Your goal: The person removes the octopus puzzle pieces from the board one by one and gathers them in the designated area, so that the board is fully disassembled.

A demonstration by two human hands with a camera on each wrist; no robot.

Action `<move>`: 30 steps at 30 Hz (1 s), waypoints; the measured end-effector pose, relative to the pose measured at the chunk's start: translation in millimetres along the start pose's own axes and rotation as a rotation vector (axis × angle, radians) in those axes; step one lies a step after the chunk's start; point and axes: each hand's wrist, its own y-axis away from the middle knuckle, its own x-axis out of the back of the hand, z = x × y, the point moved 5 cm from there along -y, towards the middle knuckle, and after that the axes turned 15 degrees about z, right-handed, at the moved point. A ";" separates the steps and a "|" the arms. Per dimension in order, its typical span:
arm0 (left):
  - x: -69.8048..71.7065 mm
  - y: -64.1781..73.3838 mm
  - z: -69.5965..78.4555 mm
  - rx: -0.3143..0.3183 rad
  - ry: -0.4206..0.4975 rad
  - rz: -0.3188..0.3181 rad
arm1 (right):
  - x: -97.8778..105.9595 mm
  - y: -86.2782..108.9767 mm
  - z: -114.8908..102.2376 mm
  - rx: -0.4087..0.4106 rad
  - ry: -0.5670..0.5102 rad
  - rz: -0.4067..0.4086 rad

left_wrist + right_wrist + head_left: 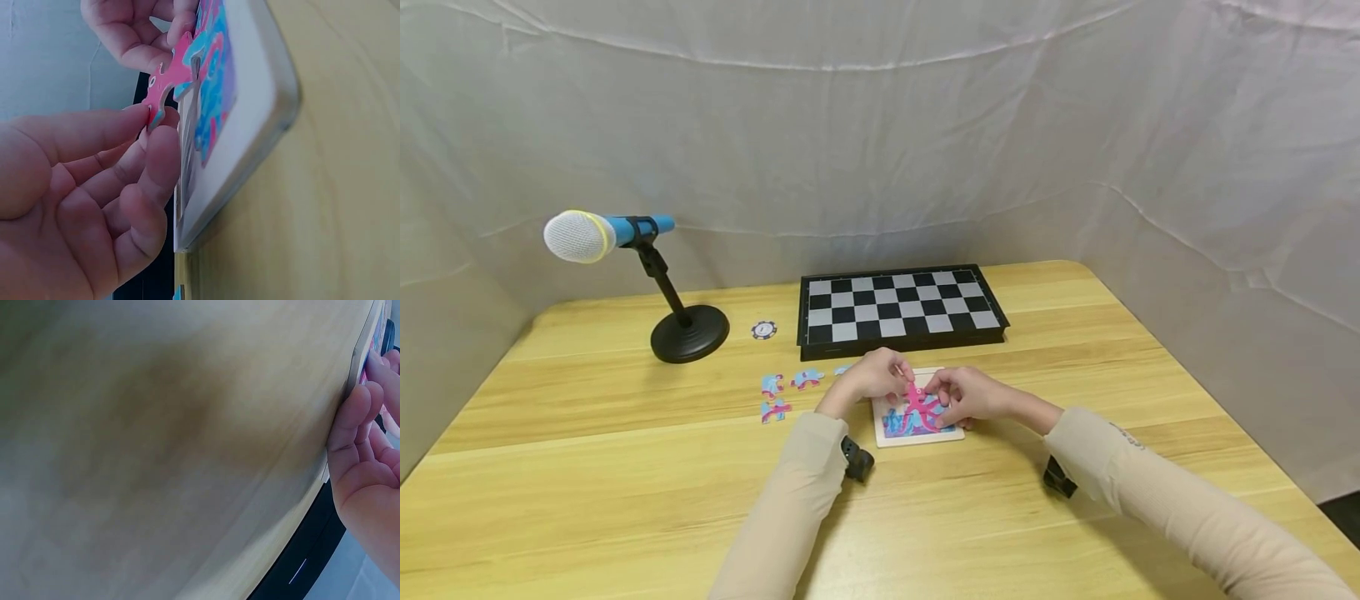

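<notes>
A pink octopus-head puzzle piece with a white eye is tilted above the puzzle tray. My left hand pinches its near end between thumb and fingertips, shown closely in the left wrist view. From the other side, my right hand has curled fingers at the piece's opposite end, its thumb over the tray's right part. Pieces fitted in the tray show pink tentacles on blue and purple. In the right wrist view, the right hand lies along the tray's edge.
Several loose puzzle pieces lie left of the tray, one partly behind the left hand. Behind stands a folded chessboard. A poker chip and a blue microphone on a black stand are at back left.
</notes>
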 end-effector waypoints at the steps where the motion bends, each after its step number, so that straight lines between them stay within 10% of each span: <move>1: 0.4 0.4 0.4 0.001 0.004 0.004 | 0.0 -0.1 -0.1 0.003 0.000 -0.001; 30: 25.1 11.6 -10.4 0.061 0.091 0.079 | -0.6 1.3 -0.2 0.010 -0.007 0.004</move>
